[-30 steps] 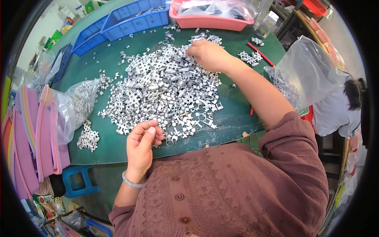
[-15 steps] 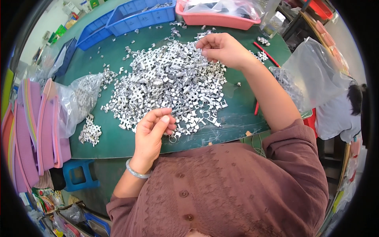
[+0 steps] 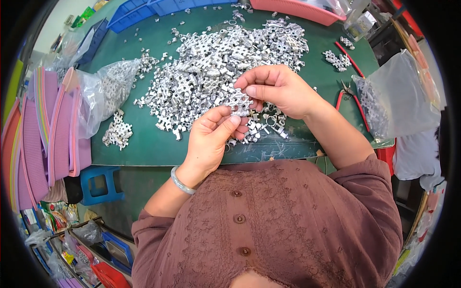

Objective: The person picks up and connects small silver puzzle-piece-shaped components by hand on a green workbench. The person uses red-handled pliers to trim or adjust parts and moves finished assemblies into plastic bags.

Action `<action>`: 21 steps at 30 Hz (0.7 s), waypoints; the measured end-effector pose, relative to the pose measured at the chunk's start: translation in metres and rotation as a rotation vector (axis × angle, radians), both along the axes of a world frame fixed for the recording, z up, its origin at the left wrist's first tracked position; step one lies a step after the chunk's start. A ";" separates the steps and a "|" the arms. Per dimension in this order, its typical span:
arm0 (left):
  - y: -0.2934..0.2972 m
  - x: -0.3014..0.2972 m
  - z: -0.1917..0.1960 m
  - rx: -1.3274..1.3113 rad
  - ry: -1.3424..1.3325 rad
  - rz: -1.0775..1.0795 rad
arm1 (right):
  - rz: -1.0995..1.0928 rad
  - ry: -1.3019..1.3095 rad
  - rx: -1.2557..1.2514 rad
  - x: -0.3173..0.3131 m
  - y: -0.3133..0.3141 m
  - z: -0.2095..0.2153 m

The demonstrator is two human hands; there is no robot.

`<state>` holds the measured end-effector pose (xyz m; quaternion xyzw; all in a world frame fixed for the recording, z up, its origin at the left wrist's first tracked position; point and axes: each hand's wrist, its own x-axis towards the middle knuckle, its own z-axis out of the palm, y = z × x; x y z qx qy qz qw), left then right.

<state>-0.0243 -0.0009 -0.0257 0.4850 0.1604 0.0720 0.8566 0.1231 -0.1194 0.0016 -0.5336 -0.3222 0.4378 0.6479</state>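
Over the near side of a big heap of small silver metal parts [image 3: 192, 81], my two hands meet at one flat, lattice-like metal piece [image 3: 238, 102]. My left hand [image 3: 213, 137] pinches its lower edge between thumb and fingers; a pale bangle [image 3: 181, 181] circles that wrist. From the right, my right hand [image 3: 283, 91] has thumb and index finger closed at the piece's upper right side. The fingertips partly hide the piece. Loose rings and small blocks lie just beyond and below the fingers.
Red-handled pliers [image 3: 340, 98] and a few metal clusters [image 3: 337, 61] lie at right, beside a clear bag of parts [image 3: 398, 101]. Another bag [image 3: 115, 84] and a small pile [image 3: 117, 130] sit left. Blue trays [image 3: 129, 17] and a pink tray [image 3: 297, 13] line the far edge.
My right hand has come from the heap's far right side back toward me. My left hand has moved up and right, and both now grip a metal piece. The view has shifted too.
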 end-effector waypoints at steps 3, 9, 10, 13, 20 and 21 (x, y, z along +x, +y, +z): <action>-0.001 0.001 -0.001 -0.002 0.017 -0.004 | 0.012 -0.012 0.002 0.003 0.000 -0.005; -0.002 -0.001 -0.001 -0.010 0.024 -0.016 | 0.003 -0.026 -0.015 0.001 -0.001 -0.005; -0.002 -0.001 0.000 -0.014 0.022 -0.017 | 0.003 -0.025 -0.016 0.001 -0.001 -0.006; -0.002 -0.002 0.000 -0.005 0.023 -0.015 | 0.009 -0.045 -0.017 0.002 -0.001 -0.007; -0.002 -0.002 -0.001 0.004 0.016 -0.023 | 0.017 -0.054 -0.038 0.002 -0.001 -0.011; -0.002 -0.002 -0.001 0.011 0.014 -0.022 | 0.019 -0.052 -0.034 0.002 -0.001 -0.011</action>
